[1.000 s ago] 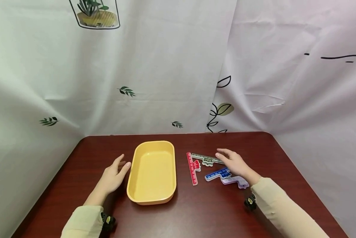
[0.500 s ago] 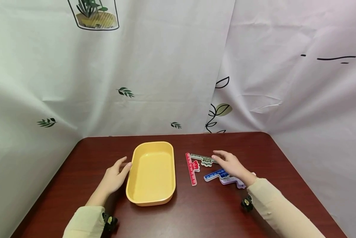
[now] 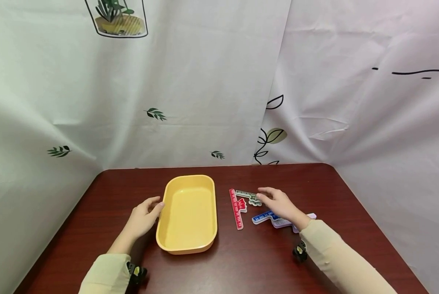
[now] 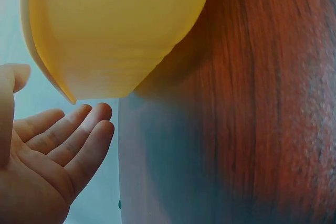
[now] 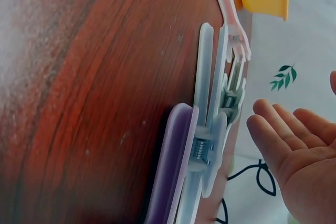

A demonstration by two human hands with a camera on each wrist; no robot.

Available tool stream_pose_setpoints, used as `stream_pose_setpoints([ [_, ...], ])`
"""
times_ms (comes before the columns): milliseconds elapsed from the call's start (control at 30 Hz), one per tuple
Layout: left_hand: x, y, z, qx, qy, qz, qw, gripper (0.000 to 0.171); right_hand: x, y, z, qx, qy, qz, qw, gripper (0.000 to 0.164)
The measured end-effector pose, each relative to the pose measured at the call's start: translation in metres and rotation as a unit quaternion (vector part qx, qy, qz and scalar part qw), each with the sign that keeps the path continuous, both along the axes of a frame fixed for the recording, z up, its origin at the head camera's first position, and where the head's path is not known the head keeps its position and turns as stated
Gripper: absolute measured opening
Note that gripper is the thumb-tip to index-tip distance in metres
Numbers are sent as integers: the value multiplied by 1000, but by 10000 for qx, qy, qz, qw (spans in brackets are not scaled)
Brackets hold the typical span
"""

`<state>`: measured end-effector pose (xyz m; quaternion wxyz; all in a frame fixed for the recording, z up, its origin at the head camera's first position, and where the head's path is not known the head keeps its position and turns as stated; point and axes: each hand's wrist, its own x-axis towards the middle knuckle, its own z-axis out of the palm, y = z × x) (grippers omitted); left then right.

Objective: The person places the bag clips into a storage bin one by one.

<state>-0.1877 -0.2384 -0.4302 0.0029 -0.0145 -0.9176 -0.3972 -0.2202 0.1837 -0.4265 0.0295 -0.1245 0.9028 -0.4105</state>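
Observation:
My left hand (image 3: 141, 217) is at the left side of a yellow tray (image 3: 188, 216), its thumb overlapping the rim; whether they touch I cannot tell. Its fingers are loosely bent in the left wrist view. My right hand (image 3: 281, 204) hovers over flat plastic clips printed with piano keys, holding nothing. The green clip (image 3: 246, 194) is nearest its fingertips and partly covered by them. Below the hand lie a blue clip (image 3: 264, 216) and a lilac clip (image 3: 281, 223), overlapping. A red clip (image 3: 236, 209) lies between these and the tray. Springs show on the clips in the right wrist view.
The dark red wooden table (image 3: 234, 265) has rounded far corners. Behind it and on both sides hangs a pale cloth (image 3: 190, 81) with printed leaves. The tray's tall wall (image 4: 105, 66) fills the upper part of the left wrist view.
My right hand has moved left over the clips, towards the green one, uncovering more of the lilac clip's right end. The left hand has shifted slightly closer to the tray's rim.

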Motion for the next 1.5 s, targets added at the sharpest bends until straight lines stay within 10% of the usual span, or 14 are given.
stream_pose_setpoints([
  [600, 0, 4, 1, 931, -424, 229, 9945, 43, -1, -14, -6, -94, -315, -91, 9994, 41],
  [1500, -4, 14, 3, 1134, -545, 452, 9910, 38, -6, -33, -20, 31, -348, -456, 9983, 35],
])
